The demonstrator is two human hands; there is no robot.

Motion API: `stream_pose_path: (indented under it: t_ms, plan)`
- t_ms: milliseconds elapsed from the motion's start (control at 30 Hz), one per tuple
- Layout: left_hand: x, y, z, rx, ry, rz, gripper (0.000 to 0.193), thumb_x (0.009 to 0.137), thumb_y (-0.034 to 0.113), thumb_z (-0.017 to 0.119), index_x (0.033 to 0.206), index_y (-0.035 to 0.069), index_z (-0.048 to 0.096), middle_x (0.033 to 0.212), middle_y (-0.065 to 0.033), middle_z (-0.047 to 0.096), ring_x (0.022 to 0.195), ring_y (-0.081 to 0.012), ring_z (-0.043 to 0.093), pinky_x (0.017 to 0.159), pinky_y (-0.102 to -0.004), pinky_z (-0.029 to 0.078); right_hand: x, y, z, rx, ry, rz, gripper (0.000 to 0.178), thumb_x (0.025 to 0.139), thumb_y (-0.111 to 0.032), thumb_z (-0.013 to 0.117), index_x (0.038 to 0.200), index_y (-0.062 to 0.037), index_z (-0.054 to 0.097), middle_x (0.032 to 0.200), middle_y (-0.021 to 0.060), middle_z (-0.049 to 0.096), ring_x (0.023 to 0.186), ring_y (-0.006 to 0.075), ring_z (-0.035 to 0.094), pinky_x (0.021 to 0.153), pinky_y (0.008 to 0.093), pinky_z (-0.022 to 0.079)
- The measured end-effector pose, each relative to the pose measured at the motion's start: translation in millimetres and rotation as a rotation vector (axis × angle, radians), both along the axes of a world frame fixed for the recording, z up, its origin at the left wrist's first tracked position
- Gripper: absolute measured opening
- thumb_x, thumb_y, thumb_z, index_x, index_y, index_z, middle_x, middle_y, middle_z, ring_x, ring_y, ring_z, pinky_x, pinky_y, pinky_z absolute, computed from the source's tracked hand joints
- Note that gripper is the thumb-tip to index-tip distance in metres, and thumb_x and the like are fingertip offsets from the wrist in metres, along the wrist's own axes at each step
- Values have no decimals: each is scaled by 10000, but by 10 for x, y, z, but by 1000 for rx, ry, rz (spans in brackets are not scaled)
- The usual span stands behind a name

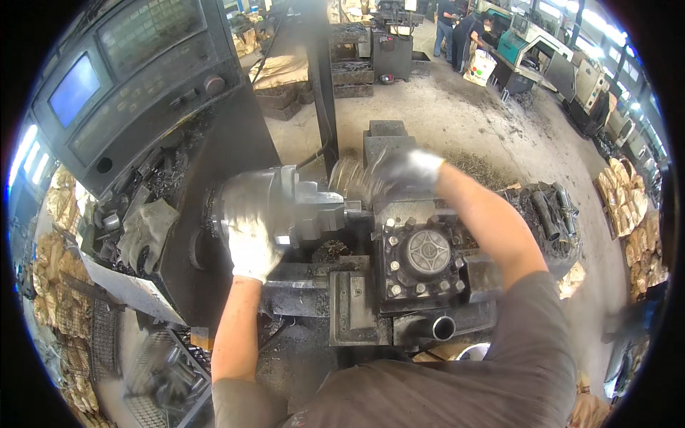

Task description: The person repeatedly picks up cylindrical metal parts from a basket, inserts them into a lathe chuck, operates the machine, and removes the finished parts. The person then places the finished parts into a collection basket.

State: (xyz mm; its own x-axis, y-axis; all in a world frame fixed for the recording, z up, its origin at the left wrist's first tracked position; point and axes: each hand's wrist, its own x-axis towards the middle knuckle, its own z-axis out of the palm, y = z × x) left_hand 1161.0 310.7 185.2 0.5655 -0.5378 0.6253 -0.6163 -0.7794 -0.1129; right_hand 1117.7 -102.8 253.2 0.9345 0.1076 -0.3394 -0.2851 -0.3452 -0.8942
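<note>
My left hand (252, 248), in a pale work glove, lies against the near side of a metal lathe chuck (270, 192). Its fingers stretch up over the chuck's curved side, partly blurred. Stepped jaws stick out from the chuck towards the right, round a short metal piece (352, 207). My right hand (414, 170), gloved too, is over the far side of the square tool post (421, 265). Motion smears this hand, so its fingers and anything in them cannot be made out. Bolts ring the tool post's round star-marked cap (427, 252).
A control panel with a lit screen (74, 90) rises at the left, above a chip-strewn ledge with a grey cloth (146, 232). Dark metal tubes (549, 217) lie at the right. A wire basket (171, 378) stands lower left. Two people (467, 39) are far off by another machine.
</note>
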Motion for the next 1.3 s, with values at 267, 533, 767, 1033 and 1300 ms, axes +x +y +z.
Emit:
stream_pose_path:
  t_ms: [267,533,767,1033,1300]
  plan:
    - [346,-636,1154,335,669,52,895,704,208,785,1540,136,474,1589,-192,479,1528,-347,398,1309,-500,232,41,-766,-304,-1113,-86,108,368,903,-382,717,1083,-74,806,1111,204,783,975,363,764,890,432,600]
    - [14,-1436,-293,60,183,-326,766,648,295,857,1359,132,623,1501,-209,498,1480,-452,382,1289,-673,163,429,773,-237,-669,133,528,404,877,-412,802,892,-9,781,749,75,721,622,182,633,558,347,533]
    - [-101,-1440,-219,65,254,-287,683,720,354,814,1336,105,654,1538,-227,448,1504,-445,339,1295,-671,138,691,378,-466,-349,568,604,316,851,-312,860,1006,-40,816,972,128,786,806,203,728,734,404,623]
    - [-73,-1517,-272,26,252,-355,750,700,279,803,1397,93,599,1559,-246,441,1523,-460,328,1293,-660,143,20,-883,-1106,-616,-56,556,457,844,-296,817,1139,32,696,811,87,727,690,208,627,652,403,542]
    - [21,-1381,-552,123,205,-235,766,793,408,793,1477,141,576,1641,-239,405,1593,-405,262,1319,-640,60,-2534,-959,-80,-264,-281,-647,378,834,-116,841,1135,49,681,957,102,743,807,189,718,689,342,585]
